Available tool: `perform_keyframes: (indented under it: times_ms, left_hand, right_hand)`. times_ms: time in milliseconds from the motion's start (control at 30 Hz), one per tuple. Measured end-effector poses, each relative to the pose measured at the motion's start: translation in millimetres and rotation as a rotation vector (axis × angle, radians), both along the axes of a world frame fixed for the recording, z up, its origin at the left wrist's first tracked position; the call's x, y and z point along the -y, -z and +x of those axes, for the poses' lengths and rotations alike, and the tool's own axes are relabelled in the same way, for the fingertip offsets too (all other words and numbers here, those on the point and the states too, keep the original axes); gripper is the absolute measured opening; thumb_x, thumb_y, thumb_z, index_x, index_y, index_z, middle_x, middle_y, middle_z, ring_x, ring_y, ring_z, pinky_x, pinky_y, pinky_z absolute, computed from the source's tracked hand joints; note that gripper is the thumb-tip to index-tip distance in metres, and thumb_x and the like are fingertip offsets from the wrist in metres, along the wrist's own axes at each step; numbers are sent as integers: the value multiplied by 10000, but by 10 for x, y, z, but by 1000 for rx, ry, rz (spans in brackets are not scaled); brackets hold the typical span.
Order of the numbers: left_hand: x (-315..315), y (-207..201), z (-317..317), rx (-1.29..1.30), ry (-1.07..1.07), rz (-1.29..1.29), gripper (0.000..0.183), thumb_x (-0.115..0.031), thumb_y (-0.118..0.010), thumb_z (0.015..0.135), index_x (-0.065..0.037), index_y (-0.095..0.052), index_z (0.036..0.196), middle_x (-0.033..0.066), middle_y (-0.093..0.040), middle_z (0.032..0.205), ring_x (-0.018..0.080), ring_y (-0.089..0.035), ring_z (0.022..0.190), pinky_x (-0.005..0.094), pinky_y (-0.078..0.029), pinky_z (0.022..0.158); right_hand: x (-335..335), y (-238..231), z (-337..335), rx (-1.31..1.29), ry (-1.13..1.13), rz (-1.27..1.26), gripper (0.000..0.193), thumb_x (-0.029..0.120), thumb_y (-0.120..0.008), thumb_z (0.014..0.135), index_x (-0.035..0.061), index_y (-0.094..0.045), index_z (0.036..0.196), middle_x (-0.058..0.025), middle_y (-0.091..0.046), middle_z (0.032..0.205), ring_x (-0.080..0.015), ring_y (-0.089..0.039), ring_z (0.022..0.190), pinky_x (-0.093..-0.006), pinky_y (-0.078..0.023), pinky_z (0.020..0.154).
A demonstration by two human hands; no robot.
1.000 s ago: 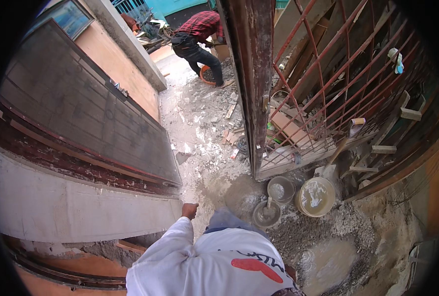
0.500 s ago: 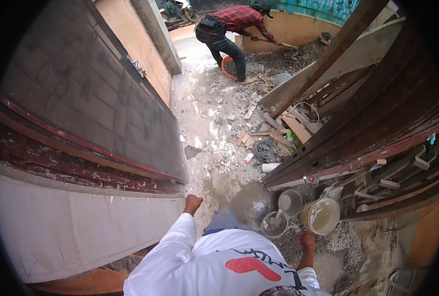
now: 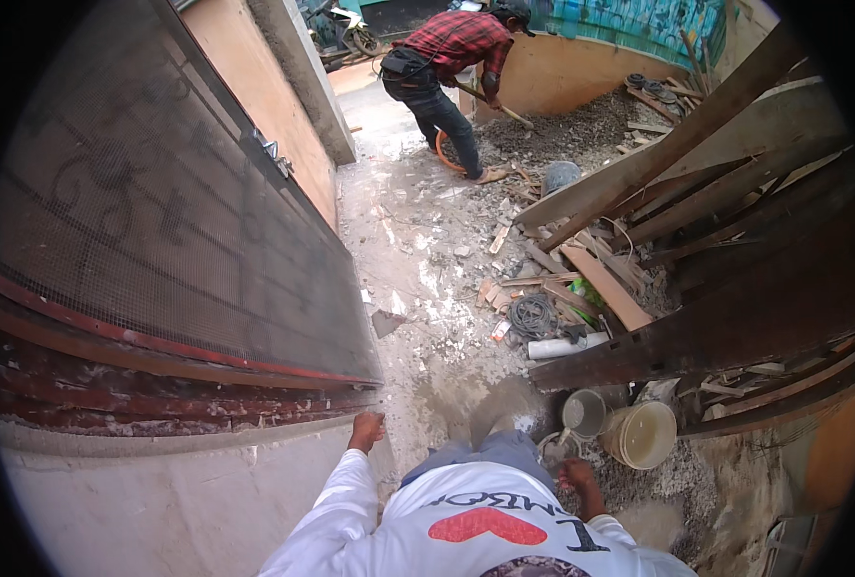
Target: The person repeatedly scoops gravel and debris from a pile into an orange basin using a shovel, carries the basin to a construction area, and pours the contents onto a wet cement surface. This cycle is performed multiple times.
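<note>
My left hand is closed in a fist beside the end of the low pale wall, near the lower corner of the mesh door. Nothing shows in it. My right hand hangs at my right side, over the edge of a bucket that my body partly covers; its fingers are too dark and small to make out. Just beyond stands a grey bucket, and to its right a cream bucket with pale residue inside.
Ahead runs a rubble-strewn concrete path. On its right lie a coiled dark cable, a white pipe and broken boards. Farther off, a person in a red checked shirt bends with a long-handled tool at a gravel heap.
My view has shifted, and the buckets sit slightly lower and farther right in it. My right hand has moved nearer my body. The other person's tool has moved left, closer to them.
</note>
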State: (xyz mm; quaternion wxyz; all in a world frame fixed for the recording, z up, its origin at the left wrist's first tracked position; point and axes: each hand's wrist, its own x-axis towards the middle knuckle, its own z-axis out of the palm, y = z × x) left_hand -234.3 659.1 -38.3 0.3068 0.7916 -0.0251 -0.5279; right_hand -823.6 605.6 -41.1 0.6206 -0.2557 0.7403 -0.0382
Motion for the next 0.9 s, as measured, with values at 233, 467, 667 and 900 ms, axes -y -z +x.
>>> perform_keyframes:
  times_ms: [233,467,667,900]
  left_hand:
    - [-286,103,-215,-62,-2,16,280,-200,-643,856,3,-596,1044,112,-657,940,173,-655,673,282,-543,523]
    - [-367,280,-230,145,303,92,185,-165,-571,843,-94,-692,723,51,-700,752,144,-669,662,326,-542,603]
    - [-750,979,-111,759,503,159,202,-248,-571,765,-133,-732,726,91,-717,817,245,-694,798,376,-521,709]
    - [-305,570,-267,433,421,96,180,-214,-595,785,-67,-692,749,100,-689,772,252,-650,681,390,-496,605]
  right_hand:
    - [665,-59,97,48,-28,-1,174,211,-507,941,59,-583,980,-93,-603,752,-207,-583,567,-351,-505,478]
    - [1394,165,34,36,-118,-44,262,265,-564,935,53,-582,1088,-110,-647,804,-209,-629,606,-368,-532,498]
    - [1991,182,275,88,-195,-86,211,239,-520,943,90,-554,1089,-100,-616,778,-215,-617,620,-383,-528,517]
    - [2002,88,256,9,-210,5,239,260,-525,938,96,-534,1112,-88,-614,772,-203,-594,585,-365,-516,521]
